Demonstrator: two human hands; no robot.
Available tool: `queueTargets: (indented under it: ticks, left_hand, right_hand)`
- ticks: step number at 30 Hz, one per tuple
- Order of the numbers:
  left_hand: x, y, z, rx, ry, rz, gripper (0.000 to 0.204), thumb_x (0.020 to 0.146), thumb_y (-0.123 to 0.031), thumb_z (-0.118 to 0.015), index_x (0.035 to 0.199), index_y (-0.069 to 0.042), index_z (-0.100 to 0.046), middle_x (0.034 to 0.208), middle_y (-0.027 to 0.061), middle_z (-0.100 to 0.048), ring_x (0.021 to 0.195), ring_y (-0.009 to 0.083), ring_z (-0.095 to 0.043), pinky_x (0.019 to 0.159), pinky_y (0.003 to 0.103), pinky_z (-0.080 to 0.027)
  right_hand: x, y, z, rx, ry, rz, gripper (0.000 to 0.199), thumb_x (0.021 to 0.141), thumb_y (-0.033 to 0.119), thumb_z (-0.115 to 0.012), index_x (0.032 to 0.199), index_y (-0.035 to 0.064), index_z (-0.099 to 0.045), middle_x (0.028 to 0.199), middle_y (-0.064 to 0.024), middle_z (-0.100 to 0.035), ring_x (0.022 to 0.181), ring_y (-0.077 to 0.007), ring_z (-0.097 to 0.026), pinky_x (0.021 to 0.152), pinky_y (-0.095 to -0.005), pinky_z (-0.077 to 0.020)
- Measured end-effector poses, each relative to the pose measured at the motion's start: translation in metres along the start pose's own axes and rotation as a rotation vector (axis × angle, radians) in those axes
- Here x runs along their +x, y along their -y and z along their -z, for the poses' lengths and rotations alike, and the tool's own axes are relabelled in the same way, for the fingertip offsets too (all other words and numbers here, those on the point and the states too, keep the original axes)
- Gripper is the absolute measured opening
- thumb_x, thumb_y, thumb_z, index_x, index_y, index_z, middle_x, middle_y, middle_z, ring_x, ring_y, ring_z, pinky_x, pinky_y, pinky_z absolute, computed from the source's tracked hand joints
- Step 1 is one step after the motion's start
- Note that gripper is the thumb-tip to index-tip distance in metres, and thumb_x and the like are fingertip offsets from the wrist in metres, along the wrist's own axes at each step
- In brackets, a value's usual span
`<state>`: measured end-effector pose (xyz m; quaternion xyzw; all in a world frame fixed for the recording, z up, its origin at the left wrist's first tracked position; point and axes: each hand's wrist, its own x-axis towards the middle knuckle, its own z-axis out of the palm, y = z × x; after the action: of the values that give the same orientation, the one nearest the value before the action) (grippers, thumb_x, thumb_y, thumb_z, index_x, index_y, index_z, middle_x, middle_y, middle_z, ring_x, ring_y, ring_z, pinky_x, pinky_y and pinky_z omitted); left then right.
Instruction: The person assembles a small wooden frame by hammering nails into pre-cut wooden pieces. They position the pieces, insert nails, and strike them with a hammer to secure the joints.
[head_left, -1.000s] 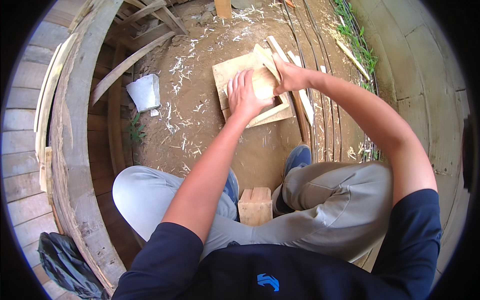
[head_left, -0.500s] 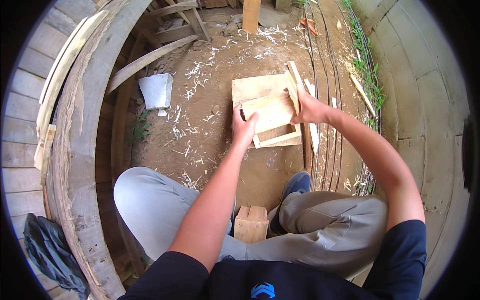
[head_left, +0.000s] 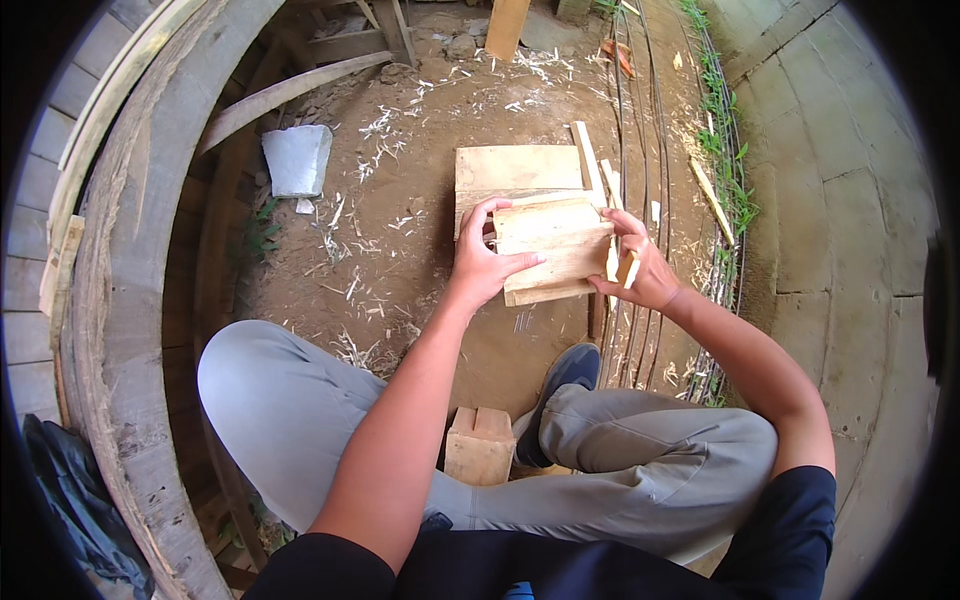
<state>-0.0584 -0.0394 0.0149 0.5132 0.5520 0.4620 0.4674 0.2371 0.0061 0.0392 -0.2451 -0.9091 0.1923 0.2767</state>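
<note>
We see left hand (head_left: 480,262) and right hand (head_left: 640,268) gripping a wood block (head_left: 552,250); board (head_left: 515,168) beyond partly hidden.

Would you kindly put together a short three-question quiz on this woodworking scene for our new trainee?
1. True or false: both hands grip the same wooden block.
2. What lies on the ground directly beyond the held block? A) a flat wooden board B) a coil of rope C) a metal bucket
3. Fill in: between the person's legs stands a small wooden ____.

Key:
1. True: the left hand holds its left edge, the right hand its right edge.
2. A: the flat wooden board lies on the dirt.
3. Block: the small wooden block stands beside the shoe.
</note>
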Motion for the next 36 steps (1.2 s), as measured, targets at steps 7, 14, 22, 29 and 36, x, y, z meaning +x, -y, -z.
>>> queueTargets:
  ticks: [7, 14, 22, 29, 36]
  left_hand:
    - [-0.004, -0.006, -0.005, 0.211, -0.098, -0.102, 0.072, 0.064, -0.022, -0.101, 0.129, -0.014, -0.071, 0.129, 0.0104, -0.055, 0.126, 0.0275, -0.057, 0.111, 0.041, -0.047]
    - [0.0, 0.002, -0.004, 0.192, -0.118, -0.106, 0.069, 0.065, -0.022, -0.1, 0.128, -0.014, -0.072, 0.128, 0.0111, -0.056, 0.124, 0.0275, -0.058, 0.109, 0.04, -0.049]
    - [0.0, 0.003, -0.01, 0.207, -0.171, -0.102, 0.06, 0.071, -0.018, -0.097, 0.125, -0.01, -0.071, 0.124, 0.0102, -0.057, 0.119, 0.0252, -0.061, 0.106, 0.038, -0.051]
    - [0.003, 0.009, -0.006, 0.222, -0.149, -0.126, 0.059, 0.073, -0.017, -0.096, 0.126, -0.01, -0.071, 0.124, 0.0103, -0.056, 0.118, 0.0245, -0.062, 0.105, 0.038, -0.051]
    - [0.004, 0.007, -0.007, 0.258, -0.155, -0.12, 0.059, 0.076, -0.022, -0.095, 0.128, -0.01, -0.071, 0.126, 0.0118, -0.058, 0.12, 0.0262, -0.062, 0.106, 0.039, -0.05]
  right_hand:
    - [0.004, -0.011, 0.009, -0.182, 0.084, 0.027, 0.069, 0.076, 0.025, -0.092, 0.115, 0.005, -0.04, 0.152, -0.0279, -0.044, 0.123, -0.0466, -0.062, 0.098, -0.0464, -0.0588]
    - [0.004, -0.019, 0.009, -0.141, 0.119, -0.04, 0.064, 0.066, 0.023, -0.095, 0.107, 0.0015, -0.05, 0.161, -0.0193, -0.041, 0.134, -0.0398, -0.056, 0.103, -0.0426, -0.0559]
    - [0.012, -0.015, 0.02, -0.142, 0.221, -0.066, 0.072, 0.064, 0.024, -0.096, 0.118, 0.0012, -0.054, 0.161, -0.0196, -0.041, 0.138, -0.0377, -0.053, 0.108, -0.042, -0.0532]
    - [0.012, -0.02, 0.017, -0.122, 0.137, 0.009, 0.069, 0.064, 0.023, -0.095, 0.115, 0.005, -0.053, 0.156, -0.0238, -0.046, 0.135, -0.0388, -0.056, 0.105, -0.0419, -0.0546]
    - [0.016, -0.026, 0.02, -0.142, 0.161, 0.089, 0.07, 0.071, 0.036, -0.093, 0.118, 0.008, -0.049, 0.157, -0.0278, -0.044, 0.136, -0.0435, -0.055, 0.105, -0.0453, -0.0543]
